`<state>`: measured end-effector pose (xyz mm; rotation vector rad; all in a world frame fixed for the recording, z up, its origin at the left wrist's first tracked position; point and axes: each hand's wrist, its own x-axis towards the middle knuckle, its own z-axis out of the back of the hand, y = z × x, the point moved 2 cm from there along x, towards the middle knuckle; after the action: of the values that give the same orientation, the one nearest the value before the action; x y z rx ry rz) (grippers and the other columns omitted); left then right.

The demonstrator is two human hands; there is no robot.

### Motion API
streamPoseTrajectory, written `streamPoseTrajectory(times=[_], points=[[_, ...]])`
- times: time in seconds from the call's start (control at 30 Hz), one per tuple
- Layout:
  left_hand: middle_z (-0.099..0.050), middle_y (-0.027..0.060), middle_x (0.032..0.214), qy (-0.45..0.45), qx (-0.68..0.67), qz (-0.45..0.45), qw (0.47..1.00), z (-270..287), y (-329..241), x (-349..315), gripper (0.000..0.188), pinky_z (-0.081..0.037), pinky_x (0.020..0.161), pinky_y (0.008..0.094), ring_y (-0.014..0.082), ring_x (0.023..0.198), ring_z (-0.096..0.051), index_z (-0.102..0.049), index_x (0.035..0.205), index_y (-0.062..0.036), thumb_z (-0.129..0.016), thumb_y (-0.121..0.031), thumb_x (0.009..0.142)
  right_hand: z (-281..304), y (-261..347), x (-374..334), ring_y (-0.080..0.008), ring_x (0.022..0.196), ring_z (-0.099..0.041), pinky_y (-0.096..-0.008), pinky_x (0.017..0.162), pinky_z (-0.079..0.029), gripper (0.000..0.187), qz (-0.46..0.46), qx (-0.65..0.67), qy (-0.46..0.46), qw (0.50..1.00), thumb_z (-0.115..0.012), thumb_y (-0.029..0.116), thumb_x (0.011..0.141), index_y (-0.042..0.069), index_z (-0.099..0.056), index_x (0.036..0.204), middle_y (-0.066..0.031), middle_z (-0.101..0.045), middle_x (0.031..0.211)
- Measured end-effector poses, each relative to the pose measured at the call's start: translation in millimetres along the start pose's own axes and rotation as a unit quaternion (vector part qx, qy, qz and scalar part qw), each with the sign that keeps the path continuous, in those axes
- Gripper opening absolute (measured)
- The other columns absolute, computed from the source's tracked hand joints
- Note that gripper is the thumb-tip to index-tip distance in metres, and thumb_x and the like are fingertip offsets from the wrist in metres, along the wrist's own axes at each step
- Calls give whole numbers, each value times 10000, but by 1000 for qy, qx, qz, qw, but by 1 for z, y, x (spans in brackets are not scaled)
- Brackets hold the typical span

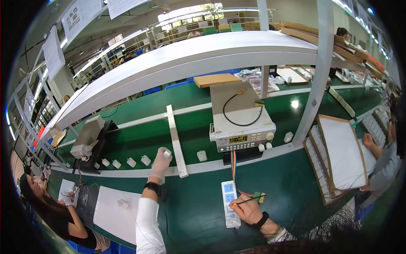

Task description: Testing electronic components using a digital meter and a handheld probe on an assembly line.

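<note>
My left hand (160,164), in a pale glove, reaches forward over the bench rail. Its fingers are closed on a small white plug adapter (168,153), beside an upright metal divider strip (175,139). My right hand (249,210) is closed round a thin black cable (245,200) with a yellowish tip, just right of a white power strip (229,213) with blue sockets. By its knuckles lies a green connector (258,197), where coloured wires (233,167) run down from a bench test instrument (243,135) with a lit display.
Several white adapters (131,162) stand in a row along the far rail; another adapter (202,155) stands right of the divider. Trays (342,152) are stacked at right, near a co-worker's arm. At left, a person sits by a white sheet (114,211). A shelf (190,51) spans above.
</note>
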<state>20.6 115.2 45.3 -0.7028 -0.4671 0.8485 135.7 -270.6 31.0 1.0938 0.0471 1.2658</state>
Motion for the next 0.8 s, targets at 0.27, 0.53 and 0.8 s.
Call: streamPoseTrajectory(times=[0.27,0.53,0.8], points=[[-589,46,1186,284,-469,-56,834,-67,-122,-123,413,-422,984,294,140,1072,-561,-507,1284,-46,-629,-102,893,0,2,0,-253,729,-604,-350,622,-486,124,-24,-12,26,999,-665,193,871,87,-682,934,-71,-584,814],[-588,69,1243,277,-372,-107,880,-131,-101,-145,456,-446,971,315,157,1113,-562,-503,1330,-58,-632,-79,893,0,5,1,-262,734,-598,-355,627,-485,132,16,26,14,999,-687,176,847,81,-678,939,-71,-607,845],[-590,155,1238,171,-74,-375,908,-131,-100,-135,447,-469,919,345,290,1077,-591,-570,1261,-46,-686,-119,835,-3,0,-2,-267,705,-585,-368,609,-477,109,4,14,12,1000,-677,180,853,108,-671,935,-69,-591,831]])
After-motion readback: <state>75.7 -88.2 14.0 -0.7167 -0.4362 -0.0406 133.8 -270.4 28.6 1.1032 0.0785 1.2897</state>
